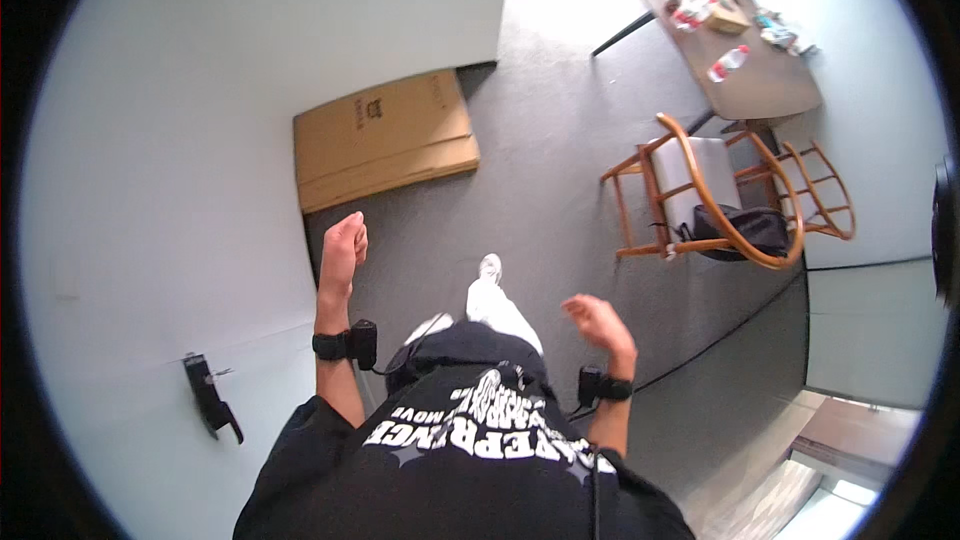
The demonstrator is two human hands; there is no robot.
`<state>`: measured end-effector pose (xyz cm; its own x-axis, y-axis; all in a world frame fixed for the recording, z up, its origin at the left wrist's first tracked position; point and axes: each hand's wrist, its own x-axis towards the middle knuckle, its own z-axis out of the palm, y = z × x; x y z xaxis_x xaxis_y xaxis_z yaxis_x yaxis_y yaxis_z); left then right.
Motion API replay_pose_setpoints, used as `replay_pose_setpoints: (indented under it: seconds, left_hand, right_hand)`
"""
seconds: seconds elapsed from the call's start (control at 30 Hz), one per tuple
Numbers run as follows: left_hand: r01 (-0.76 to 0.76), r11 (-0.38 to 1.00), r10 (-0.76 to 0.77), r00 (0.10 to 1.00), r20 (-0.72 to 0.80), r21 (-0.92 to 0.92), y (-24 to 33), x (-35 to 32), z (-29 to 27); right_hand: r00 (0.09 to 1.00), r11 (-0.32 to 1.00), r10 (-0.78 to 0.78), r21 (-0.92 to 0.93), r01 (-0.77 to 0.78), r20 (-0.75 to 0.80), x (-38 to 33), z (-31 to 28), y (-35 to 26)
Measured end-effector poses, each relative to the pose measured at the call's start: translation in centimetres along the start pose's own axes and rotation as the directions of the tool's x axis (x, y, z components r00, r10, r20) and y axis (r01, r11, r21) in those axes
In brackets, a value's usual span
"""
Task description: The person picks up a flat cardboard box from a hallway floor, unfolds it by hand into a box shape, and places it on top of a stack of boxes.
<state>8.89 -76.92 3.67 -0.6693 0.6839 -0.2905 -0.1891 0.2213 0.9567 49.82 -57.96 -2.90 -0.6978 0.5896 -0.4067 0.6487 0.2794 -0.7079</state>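
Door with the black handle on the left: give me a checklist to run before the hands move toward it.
1. Left hand empty: ok, raised in a loose fist, holding nothing.
2. Right hand empty: ok, fingers curled, nothing in it.
3. Door handle within view: ok, on the pale door, below the left hand and apart from it.
4. Door latched or ajar: cannot tell.
5. Flattened cardboard box leans on the wall ahead: ok, not under the feet.
6. Wooden chair to the right: ok, apart from both hands.
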Motion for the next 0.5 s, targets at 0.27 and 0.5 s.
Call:
replay_pose_setpoints:
  seconds: [0.27,0.5]
  left_hand:
    - [0.187,0.954,-0.253,0.921,-0.295,-0.235,-1.7,8.7,-7.0]
    - [0.314,0.873,-0.378,0.919,-0.111,-0.374,-5.1,25.3,-5.9]
  right_hand:
    - [0.964,0.956,-0.247,-0.137,0.260,0.103,23.8,-9.2,-7.2]
    - [0.981,0.992,-0.052,-0.105,0.073,0.189,38.5,-8.7,-10.7]
